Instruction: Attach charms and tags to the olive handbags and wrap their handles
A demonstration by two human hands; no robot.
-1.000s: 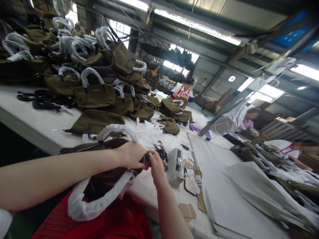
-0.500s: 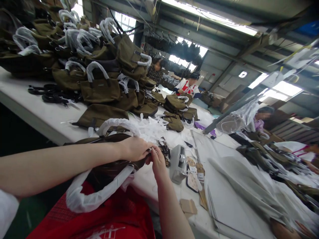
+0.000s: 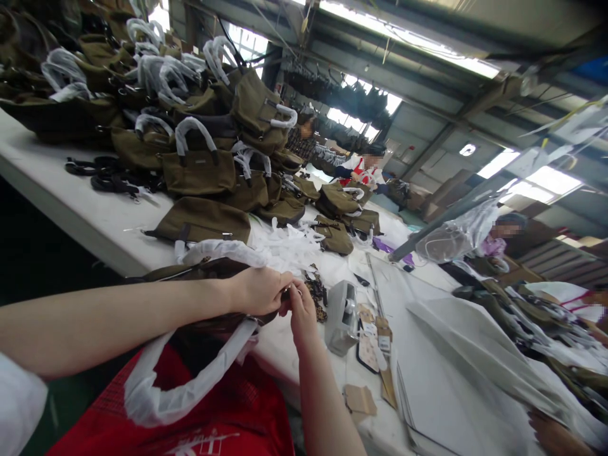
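An olive handbag with an open zipper lies at the table edge against my body. Its near handle and far handle are wrapped in white paper or film. My left hand reaches across the bag and grips its right end. Fingers pinched, my right hand meets the left one there on a small shiny metal fitting, mostly hidden by the fingers.
Olive handbags pile up at the left. Black straps and white wrapping scraps lie nearby. To the right are a grey tape dispenser, a phone and a metal pole. Several co-workers stand around.
The view has shifted slightly, so the surroundings appear a little farther right. Both hands stay together at the bag's end, with only small finger movement.
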